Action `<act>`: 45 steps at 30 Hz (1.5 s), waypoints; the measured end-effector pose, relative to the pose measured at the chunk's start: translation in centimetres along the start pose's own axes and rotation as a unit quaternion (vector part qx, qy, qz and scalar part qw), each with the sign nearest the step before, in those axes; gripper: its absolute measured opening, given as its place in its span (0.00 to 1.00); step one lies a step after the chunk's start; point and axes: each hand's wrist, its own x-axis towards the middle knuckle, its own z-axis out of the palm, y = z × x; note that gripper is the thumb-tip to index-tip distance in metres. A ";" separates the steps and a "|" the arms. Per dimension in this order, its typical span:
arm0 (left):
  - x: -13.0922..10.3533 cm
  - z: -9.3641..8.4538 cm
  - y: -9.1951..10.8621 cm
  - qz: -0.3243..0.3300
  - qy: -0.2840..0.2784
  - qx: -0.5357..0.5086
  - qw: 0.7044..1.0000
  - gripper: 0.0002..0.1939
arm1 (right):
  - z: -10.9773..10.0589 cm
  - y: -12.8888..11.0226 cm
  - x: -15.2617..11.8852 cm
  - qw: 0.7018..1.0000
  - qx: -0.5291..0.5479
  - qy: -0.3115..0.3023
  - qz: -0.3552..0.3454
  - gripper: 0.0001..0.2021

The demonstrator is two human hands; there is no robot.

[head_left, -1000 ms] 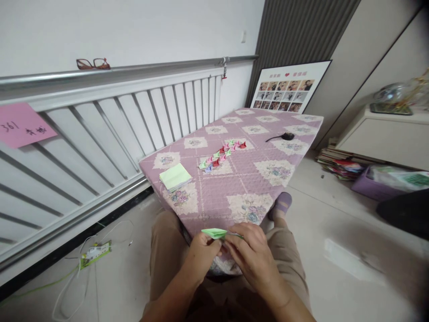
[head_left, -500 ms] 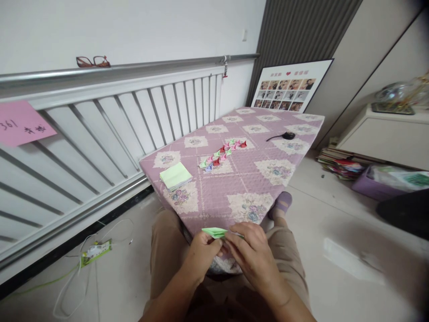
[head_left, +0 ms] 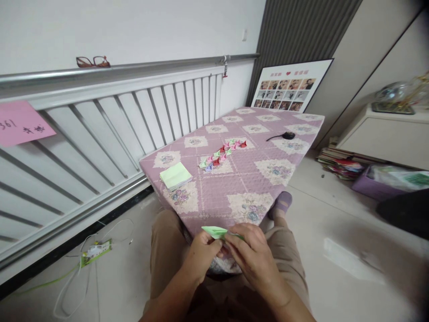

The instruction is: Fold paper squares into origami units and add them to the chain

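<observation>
The table (head_left: 214,197) is the largest thing here, spread with a quilted purple cloth patterned with flowers, its near corner reaching in between the person's knees. Over that corner the right hand (head_left: 250,248) and the left hand (head_left: 203,250) come together, both with fingers drawn in on the same piece. The left thumb and fingers pinch it from below at its left part; the right fingers close over its right part, a sliver of green showing past them, though exactly where the fingertips press is hidden.

A stack of pale green paper (head_left: 176,175) lies near the table's left edge. The folded green paper (head_left: 214,232) is in the hands, just above the near corner of the cloth, its pointed left end free and its layers slightly parted. It should weigh next to nothing; the layered folds likely make it stiffer along the creases, while single flaps would be soft, easy to bend or tear. A light pinch across the creased, thick middle looks the best hold, keeping off the thin point, which could crumple. Smallest are the folded paper pieces (head_left: 217,154) in red, pink, green and lilac, set close together in a double row farther up the cloth
</observation>
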 end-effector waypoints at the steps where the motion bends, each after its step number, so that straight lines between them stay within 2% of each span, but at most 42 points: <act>1: 0.0 0.0 0.0 0.000 -0.001 -0.001 1.000 0.10 | 0.0 0.0 0.0 1.000 0.000 -0.002 -0.002 0.08; 15: 0.0 -0.1 -0.1 0.020 0.026 0.058 0.998 0.10 | 0.2 0.3 -0.4 0.999 0.017 -0.036 0.031 0.08; 20: 0.1 -0.1 -0.3 0.017 0.019 0.061 0.998 0.10 | 0.0 0.2 -0.5 0.998 0.027 -0.054 0.032 0.08; 24: 0.2 0.0 -0.1 0.018 0.007 0.052 0.998 0.10 | 0.1 0.2 -0.5 0.998 0.028 -0.046 0.031 0.07; 33: 0.2 0.1 0.1 0.006 0.028 0.054 0.998 0.08 | 0.2 0.4 -0.7 0.997 0.031 -0.060 0.034 0.08; 45: 0.1 0.0 -0.2 0.018 0.021 0.054 0.998 0.09 | 0.3 0.3 -0.6 0.997 0.038 -0.053 0.035 0.10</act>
